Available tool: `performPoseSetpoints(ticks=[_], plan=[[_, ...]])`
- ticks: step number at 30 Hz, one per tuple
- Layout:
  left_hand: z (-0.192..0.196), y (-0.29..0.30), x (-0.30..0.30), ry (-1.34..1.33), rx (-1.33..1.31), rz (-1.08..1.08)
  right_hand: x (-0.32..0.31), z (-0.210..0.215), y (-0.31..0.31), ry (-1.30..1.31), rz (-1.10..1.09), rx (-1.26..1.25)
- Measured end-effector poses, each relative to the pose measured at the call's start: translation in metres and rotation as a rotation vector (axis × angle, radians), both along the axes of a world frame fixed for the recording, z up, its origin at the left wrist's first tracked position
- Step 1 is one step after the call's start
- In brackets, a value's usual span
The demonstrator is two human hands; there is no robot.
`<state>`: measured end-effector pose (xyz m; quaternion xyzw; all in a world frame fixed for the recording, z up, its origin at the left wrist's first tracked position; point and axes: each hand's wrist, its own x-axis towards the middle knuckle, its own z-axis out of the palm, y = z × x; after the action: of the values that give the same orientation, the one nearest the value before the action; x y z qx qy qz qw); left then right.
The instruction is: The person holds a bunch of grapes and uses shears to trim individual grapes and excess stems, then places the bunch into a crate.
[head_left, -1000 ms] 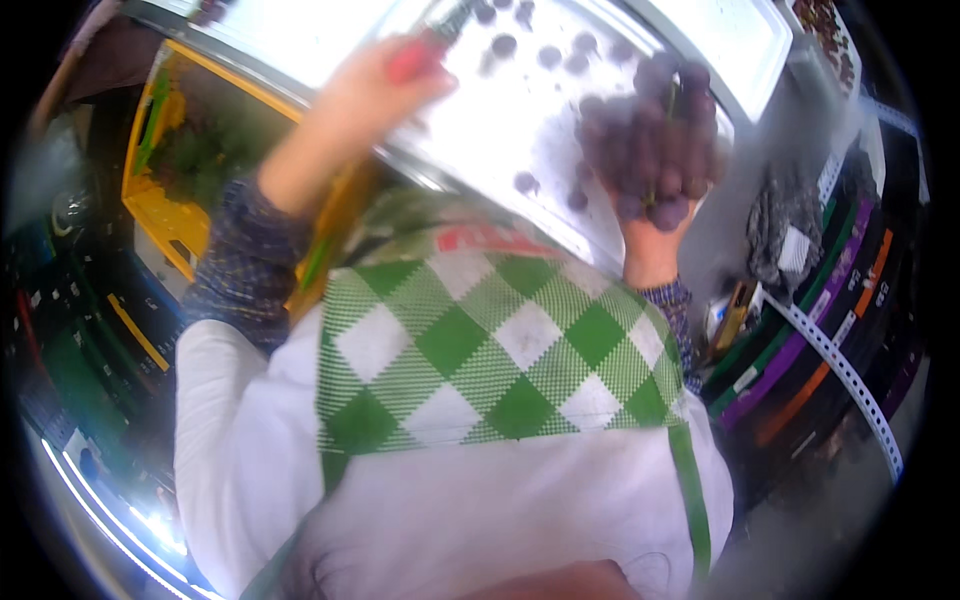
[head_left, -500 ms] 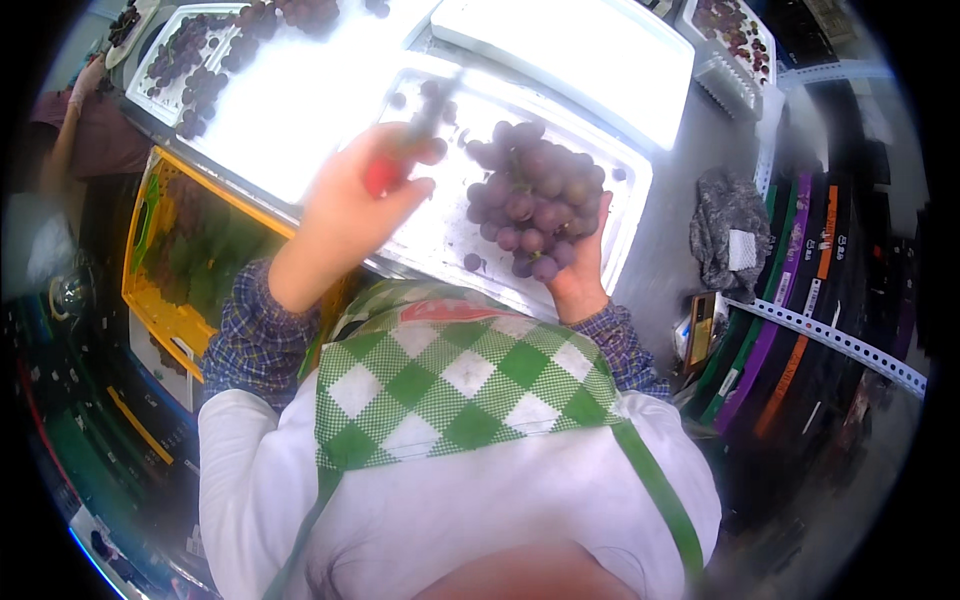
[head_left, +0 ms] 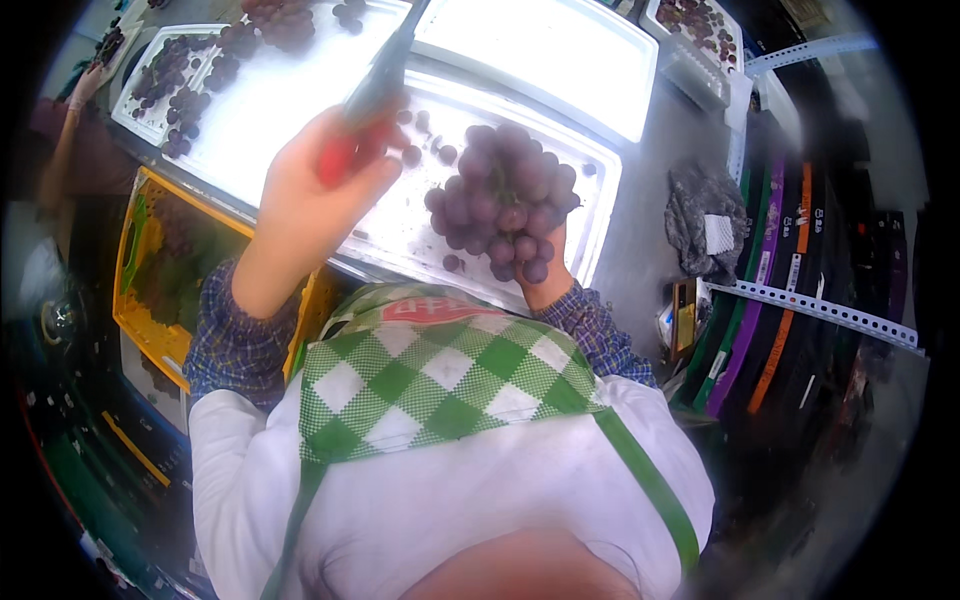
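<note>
My left hand (head_left: 300, 190) is closed around red-handled scissors (head_left: 380, 85), whose blurred grey blades point up and away from me. A bunch of dark purple grapes (head_left: 510, 200) rests on my right hand (head_left: 550, 280); the bunch hides most of that hand's fingers. Both hands are above a shallow white foam tray (head_left: 595, 240). Several loose grapes (head_left: 447, 155) lie in the tray between the scissors and the bunch. The blades are apart from the bunch, to its left.
Beyond the tray is a white foam box (head_left: 540, 60). Grape bunches (head_left: 280, 22) sit on the bright surface at far left. A yellow crate (head_left: 150, 315) stands at my left. On the metal table at right lies a crumpled grey cloth (head_left: 705, 215). A person's arm (head_left: 70, 140) shows at far left.
My left hand and the scissors have drawn left, away from the grapes, with the blades more in sight. The bunch in my right hand has turned slightly. The whole view has shifted a little.
</note>
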<state>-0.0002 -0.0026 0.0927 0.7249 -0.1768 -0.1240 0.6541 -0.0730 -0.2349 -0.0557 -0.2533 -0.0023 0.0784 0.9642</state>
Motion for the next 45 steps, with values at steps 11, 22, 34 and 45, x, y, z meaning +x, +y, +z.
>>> performPoseSetpoints(ticks=[11,22,34,45], plan=[[-0.006,0.052,-0.019,0.093,0.32,-0.197,0.025,0.016,0.009,0.107,0.021,0.191],[-0.01,0.07,-0.022,0.155,0.482,-0.274,0.019,0.027,0.021,0.32,0.069,0.386],[-0.03,-0.007,-0.001,-0.599,0.497,-0.03,0.017,0.042,0.026,0.395,-0.084,0.052],[-0.036,-0.025,0.004,-0.725,0.512,-0.067,0.014,0.046,0.026,0.475,-0.149,-0.064]])
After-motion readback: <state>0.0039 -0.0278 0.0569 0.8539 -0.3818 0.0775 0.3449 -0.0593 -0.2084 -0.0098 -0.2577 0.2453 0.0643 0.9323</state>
